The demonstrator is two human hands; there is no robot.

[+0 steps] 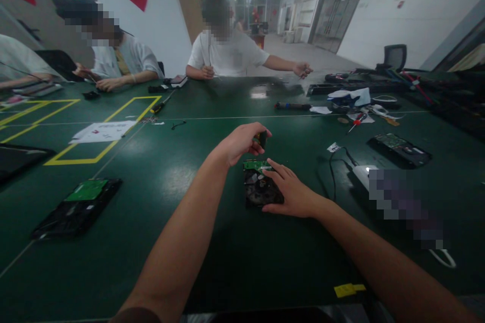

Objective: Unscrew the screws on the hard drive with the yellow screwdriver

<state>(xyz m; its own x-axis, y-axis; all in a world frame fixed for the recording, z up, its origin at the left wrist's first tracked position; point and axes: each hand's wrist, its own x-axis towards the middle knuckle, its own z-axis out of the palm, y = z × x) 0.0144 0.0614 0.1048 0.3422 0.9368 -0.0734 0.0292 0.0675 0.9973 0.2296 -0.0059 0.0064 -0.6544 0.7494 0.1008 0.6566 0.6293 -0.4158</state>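
A hard drive lies circuit side up on the green table in front of me, its green board at the far end. My right hand rests flat on the drive's right side, fingers stretched over it. My left hand hovers just above the drive's far end, fingers closed round a dark tool handle, likely a screwdriver pointing down at the board.
Another hard drive lies at the left, a third at the right. A white paper sits in a yellow-taped box. Cables, screwdrivers and tissue clutter the right back. Two people sit across the table; a sleeve shows far left.
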